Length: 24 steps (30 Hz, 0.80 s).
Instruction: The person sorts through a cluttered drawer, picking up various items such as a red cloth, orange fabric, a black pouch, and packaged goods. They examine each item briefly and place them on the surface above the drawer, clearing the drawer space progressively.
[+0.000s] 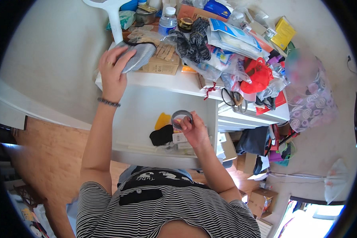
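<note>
A person's left hand (113, 69) has its fingers wrapped around a grey-striped, black-edged cloth item (139, 57), held at the left end of a cluttered white desk (162, 80), near a brown cardboard box (160, 67). The right hand (195, 130) has its fingers grasping a round grey ring (172, 121) over an open white drawer (135, 115) containing a yellow piece (162, 120) and a black cloth (161, 135).
</note>
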Available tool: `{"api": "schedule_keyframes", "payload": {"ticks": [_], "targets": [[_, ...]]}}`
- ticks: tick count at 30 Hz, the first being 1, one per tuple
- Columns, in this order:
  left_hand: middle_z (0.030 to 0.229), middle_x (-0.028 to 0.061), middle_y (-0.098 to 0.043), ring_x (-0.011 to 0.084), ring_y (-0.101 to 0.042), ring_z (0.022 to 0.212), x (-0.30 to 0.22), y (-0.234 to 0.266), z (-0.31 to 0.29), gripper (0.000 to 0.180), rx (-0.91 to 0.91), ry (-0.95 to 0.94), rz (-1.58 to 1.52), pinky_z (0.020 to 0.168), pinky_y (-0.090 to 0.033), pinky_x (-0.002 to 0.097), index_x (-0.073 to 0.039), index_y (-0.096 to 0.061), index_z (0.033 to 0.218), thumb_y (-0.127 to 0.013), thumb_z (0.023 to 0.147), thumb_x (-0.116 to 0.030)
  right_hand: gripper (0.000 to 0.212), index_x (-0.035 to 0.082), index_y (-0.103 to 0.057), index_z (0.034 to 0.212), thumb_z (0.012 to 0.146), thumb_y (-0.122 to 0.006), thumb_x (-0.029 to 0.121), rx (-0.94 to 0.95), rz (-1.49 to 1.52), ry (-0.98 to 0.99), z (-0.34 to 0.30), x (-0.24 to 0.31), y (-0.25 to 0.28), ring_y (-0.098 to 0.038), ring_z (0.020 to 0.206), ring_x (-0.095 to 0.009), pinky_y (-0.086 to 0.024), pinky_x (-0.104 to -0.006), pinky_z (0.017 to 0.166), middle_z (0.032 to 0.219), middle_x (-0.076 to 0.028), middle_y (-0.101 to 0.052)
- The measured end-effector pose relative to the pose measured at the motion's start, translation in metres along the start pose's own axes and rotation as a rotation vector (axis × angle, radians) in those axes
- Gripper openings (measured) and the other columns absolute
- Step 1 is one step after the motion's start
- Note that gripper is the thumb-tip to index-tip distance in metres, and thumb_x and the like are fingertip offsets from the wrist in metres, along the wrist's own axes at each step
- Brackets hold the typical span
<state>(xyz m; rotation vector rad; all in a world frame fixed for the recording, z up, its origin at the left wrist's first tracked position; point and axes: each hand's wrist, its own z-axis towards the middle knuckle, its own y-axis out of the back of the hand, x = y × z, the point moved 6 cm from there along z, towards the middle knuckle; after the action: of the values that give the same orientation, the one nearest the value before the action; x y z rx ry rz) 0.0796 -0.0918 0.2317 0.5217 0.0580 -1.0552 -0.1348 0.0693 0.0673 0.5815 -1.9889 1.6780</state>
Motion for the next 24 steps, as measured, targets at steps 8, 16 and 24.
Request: {"api": "schedule_keyframes", "payload": {"ticks": [8,16,24], "targets": [[0.114,0.0056,-0.055,0.0277,-0.047,0.108,-0.014,-0.064,0.082,0.047,0.023,-0.107,0.020,0.091,-0.037,0.0392,-0.015,-0.065,0.106,-0.057,0.065,0.008,0.027,0.008,-0.050,0.088,0.095,-0.047,0.034,-0.018,0.053,0.040,-0.014,0.010,-0.012,-0.052,0.072,-0.020,-0.045,-0.0365,0.076,0.061,-0.002,-0.043],[0.109,0.0078,-0.056,0.0290,-0.052,0.100,-0.030,-0.137,0.045,0.042,0.426,-0.093,0.160,0.085,-0.041,0.0411,-0.013,-0.062,0.108,-0.065,0.068,-0.001,0.022,0.006,-0.050,0.096,0.090,-0.055,0.027,0.064,0.126,0.093,-0.020,0.025,-0.009,-0.053,0.085,-0.023,-0.044,-0.0411,0.084,0.074,-0.005,-0.048],[0.108,0.0110,-0.056,0.0315,-0.052,0.101,-0.032,-0.183,0.044,0.045,0.472,0.049,0.215,0.084,-0.043,0.0412,-0.007,-0.052,0.118,-0.065,0.075,-0.009,0.026,0.005,-0.052,0.106,0.088,-0.058,0.023,0.147,0.215,0.112,-0.017,0.037,-0.030,-0.053,0.086,-0.023,-0.045,-0.0413,0.082,0.079,-0.005,-0.050]]}}
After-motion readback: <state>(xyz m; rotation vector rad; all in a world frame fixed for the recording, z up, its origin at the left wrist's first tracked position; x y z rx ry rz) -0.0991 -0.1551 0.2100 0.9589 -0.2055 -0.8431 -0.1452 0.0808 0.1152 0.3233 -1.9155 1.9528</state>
